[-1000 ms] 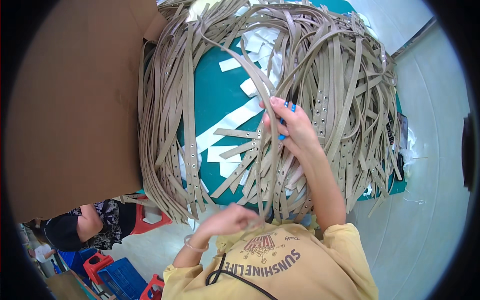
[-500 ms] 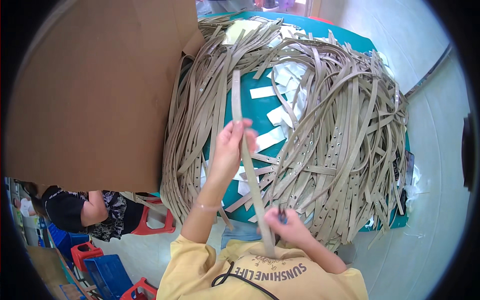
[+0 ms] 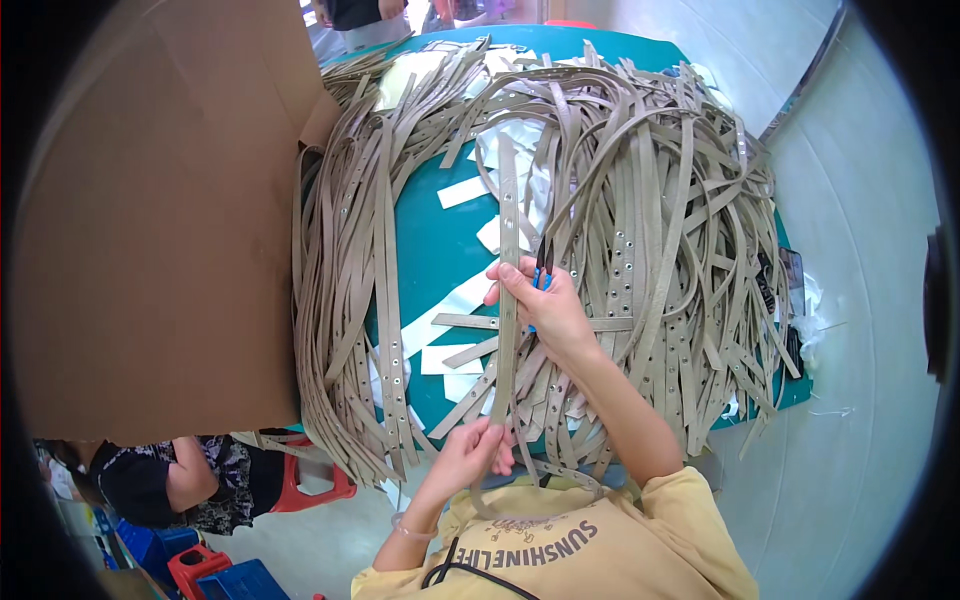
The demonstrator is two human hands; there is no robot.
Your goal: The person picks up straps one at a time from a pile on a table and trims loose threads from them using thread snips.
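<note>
A long beige strap (image 3: 508,200) with metal eyelets runs toward me over the table, its far end pointing away. My right hand (image 3: 556,312) is closed on its middle, thumb on top. The same hand keeps a small blue-handled cutting tool (image 3: 543,275) with dark blades pointing away, partly hidden by the fingers. Lower down, close to my chest, my left hand (image 3: 466,460) pinches the strap, and the rest of it curves across my yellow shirt. Under and beside my right hand lie piles of similar straps (image 3: 650,250).
More straps (image 3: 345,300) hang over the left of the green table (image 3: 430,225), with white paper pieces (image 3: 450,360) between the piles. A large cardboard box (image 3: 160,230) stands left. Another person (image 3: 190,475) sits by a red stool (image 3: 320,480); someone stands beyond the far edge.
My right hand has moved up and away from my chest onto the strap, still with the cutting tool. My left hand has come down toward me. The eyelets now show on the strap's far part.
</note>
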